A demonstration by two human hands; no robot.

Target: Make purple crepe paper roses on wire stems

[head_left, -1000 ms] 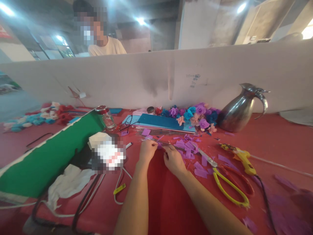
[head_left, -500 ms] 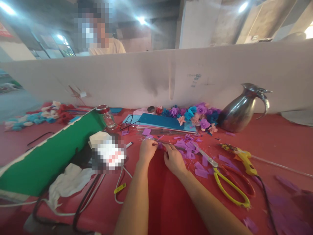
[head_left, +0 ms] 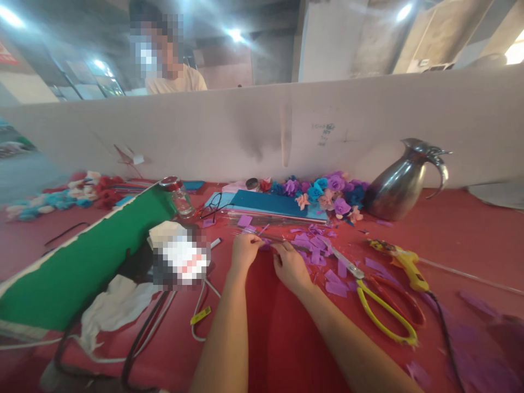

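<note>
Between my two hands, over the middle of the red table, is a small piece of purple paper [head_left: 266, 244]. My left hand [head_left: 245, 251] pinches its left side with thumb and forefinger. On the other side, my right hand [head_left: 291, 265] has its bent fingertips pressed on the paper. Loose purple paper pieces [head_left: 315, 243] lie just beyond and to the right of my right hand. Large scissors [head_left: 360, 275] with one yellow and one red handle rest to the right, blades pointing toward the paper pieces.
A yellow glue gun [head_left: 403, 262] and a metal jug [head_left: 397, 180] stand on the right. Paper flowers [head_left: 327, 194] and blue paper sheets [head_left: 270, 202] lie along the back. On the left are a green board [head_left: 94, 262], a glass jar [head_left: 180, 197] and cables. A person [head_left: 176, 76] is beyond the partition.
My fingers have shifted slightly around the purple paper, and less of it shows between them. The things on the table stay where they were.
</note>
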